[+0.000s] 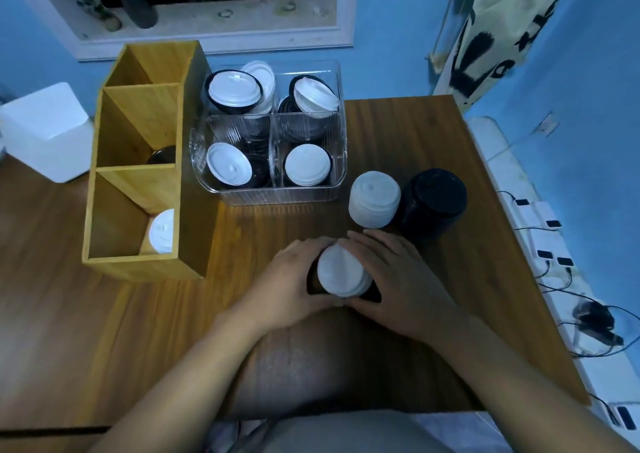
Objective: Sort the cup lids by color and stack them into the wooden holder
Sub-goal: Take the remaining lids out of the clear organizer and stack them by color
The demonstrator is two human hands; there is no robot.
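Two grips meet around one mixed stack (341, 272) of cup lids (white lids on top, black ones showing underneath). The left grip (291, 276) curls its fingers round the left side of this stack, and the right grip (398, 279) curls round the right side. The thumbs come close together at the near edge. I cannot tell if the stack rests on the table (242, 241) or is lifted a little.

Just beyond the right grip stand a white stack (374, 199) and a black stack (434, 203), side by side and touching. Farther away, beyond both grips, is a clear box (280, 196) with four compartments, each holding white and black lids mixed together.

To the left of the left grip, and somewhat farther away, stands the wooden holder (135, 172) with three compartments. The compartment nearest the grips holds white lids (162, 232). The middle one holds a black lid (162, 154) low down (how many are there I cannot tell).
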